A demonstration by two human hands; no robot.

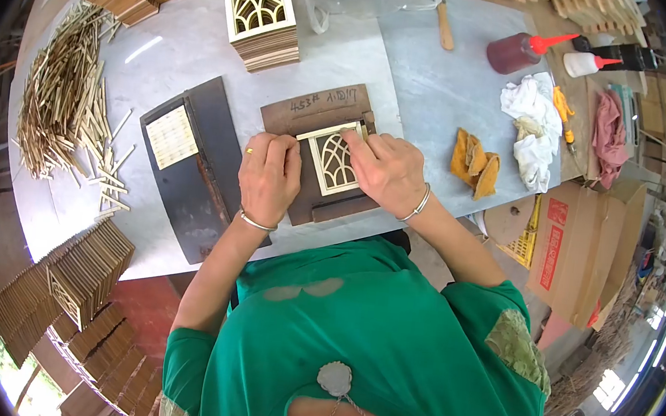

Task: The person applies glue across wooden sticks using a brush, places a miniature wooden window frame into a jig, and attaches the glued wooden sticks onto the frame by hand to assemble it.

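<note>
A small wooden lattice panel (336, 160) with curved bars lies in a brown jig board (278, 114) that has handwriting along its top. My left hand (270, 174) is at the panel's left edge, fingers curled and pressed together; whatever they may hold is hidden. On the panel's upper right side rests my right hand (387, 173), its fingers bent together over the frame. Whether a small piece is between those fingers cannot be made out. To the left of the jig lies a dark board (204, 131) with a pale slatted piece (171, 138) on it.
Thin wooden sticks (71, 94) are heaped at left. A stack of lattice panels (263, 21) stands at the back. Right of the jig are orange-brown cloth pieces (473, 164), a white rag (534, 131), a red-tipped glue bottle (516, 54) and a white bottle (581, 64).
</note>
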